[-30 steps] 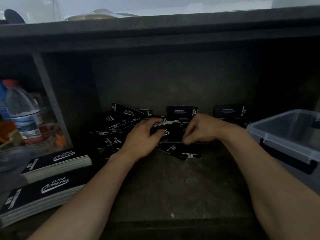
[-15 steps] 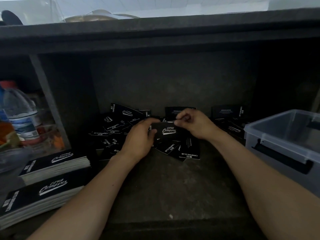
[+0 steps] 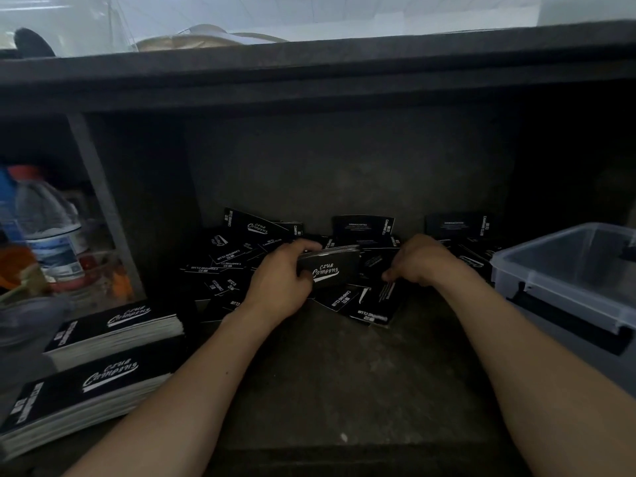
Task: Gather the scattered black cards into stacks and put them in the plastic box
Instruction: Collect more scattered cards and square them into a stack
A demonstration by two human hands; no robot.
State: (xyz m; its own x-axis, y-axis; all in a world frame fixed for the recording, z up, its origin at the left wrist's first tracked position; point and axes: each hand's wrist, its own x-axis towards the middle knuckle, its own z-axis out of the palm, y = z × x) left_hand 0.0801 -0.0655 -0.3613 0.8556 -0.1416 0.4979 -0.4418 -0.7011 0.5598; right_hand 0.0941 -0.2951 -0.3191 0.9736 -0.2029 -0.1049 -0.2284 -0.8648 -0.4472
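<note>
The left hand [image 3: 280, 282] grips a small stack [image 3: 328, 268] of black cards, thumb over its top edge and fingers curled round the near side. The top card shows white "Club Camping" script. The stack is tilted, far edge raised, and it is held just above the loose cards [image 3: 237, 259] — a messy heap spread along the back of the dark shelf [image 3: 327, 380]. Some cards lie flat, many overlap, and a few lean upright against the back wall [image 3: 344, 166].

The right hand [image 3: 418, 259] is just beside the stack but apart from it, knuckles up and fingers bent down onto the heap. Its fingertips touch a card at the near edge of the heap. Whether they pinch that card or only press on it I cannot tell.

The box [image 3: 564, 280] stands at the right end of the shelf, near the right forearm. It is clear plastic, open at the top, with a dark latch on its near side. The heap reaches almost to its far corner.

At the near left, two tall stacks [image 3: 113, 330] of the same black cards lie one behind the other, script up, white edges showing along their right sides. Past a grey divider [image 3: 99, 208], a bottle [image 3: 48, 228] with a red cap stands in the next compartment — the orange things around it are too blurred to name. Both forearms reach in from the bottom of the view.
</note>
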